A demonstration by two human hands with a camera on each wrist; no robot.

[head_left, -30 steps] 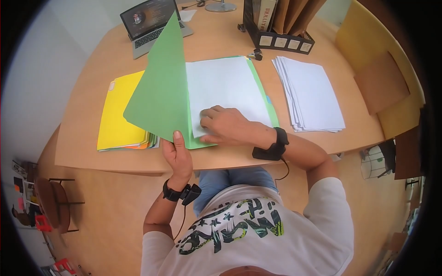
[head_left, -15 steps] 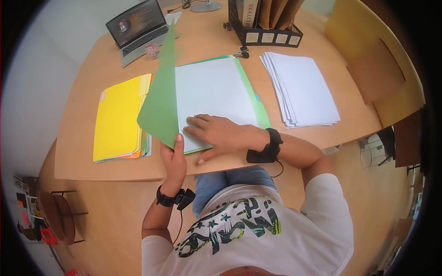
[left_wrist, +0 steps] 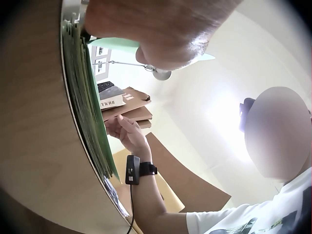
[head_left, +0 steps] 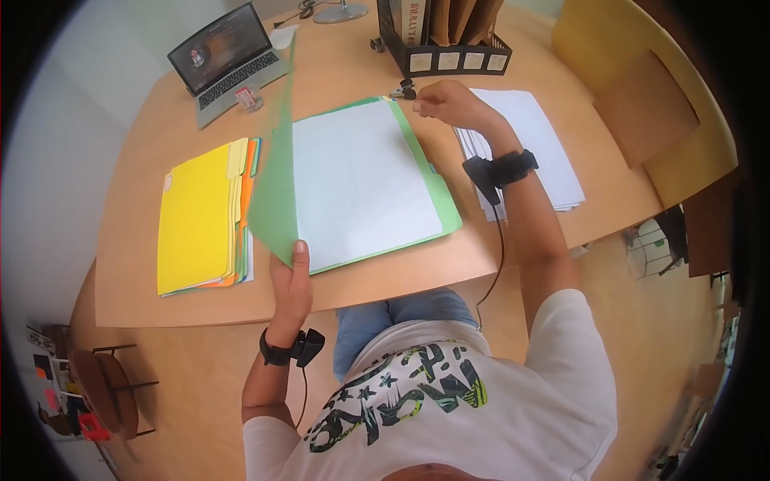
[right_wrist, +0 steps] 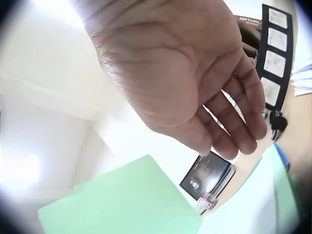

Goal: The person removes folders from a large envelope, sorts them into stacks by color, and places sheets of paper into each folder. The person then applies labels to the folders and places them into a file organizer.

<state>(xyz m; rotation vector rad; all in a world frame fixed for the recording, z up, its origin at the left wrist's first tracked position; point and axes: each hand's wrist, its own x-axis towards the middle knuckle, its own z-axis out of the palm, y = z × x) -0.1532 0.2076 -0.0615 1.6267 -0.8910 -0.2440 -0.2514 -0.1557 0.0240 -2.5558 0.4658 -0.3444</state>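
Note:
A green folder [head_left: 271,210] lies open at the middle of the table, its cover raised on the left. White paper [head_left: 365,180] covers its right side. At the cover's lower corner my left hand [head_left: 290,289] grips the folder, thumb on the inner face. My right hand [head_left: 459,106] is raised past the folder's far right corner, over the edge of a loose paper stack [head_left: 525,132]. Its fingers [right_wrist: 229,122] are loosely bent with nothing in them. Just beyond their tips sits a small black-and-silver item [head_left: 405,90], perhaps binder clips.
Yellow and other coloured folders [head_left: 196,220] are piled at the left. A laptop [head_left: 228,68] stands at the back left, with a small red-and-clear box [head_left: 249,99] before it. Behind the papers, a black organizer [head_left: 457,60] holds a book and brown envelopes. A yellow panel [head_left: 642,80] borders the right.
My right hand has lifted off the white paper and moved away, up and right, toward the small black-and-silver item. My left hand keeps the green cover, which stands more upright.

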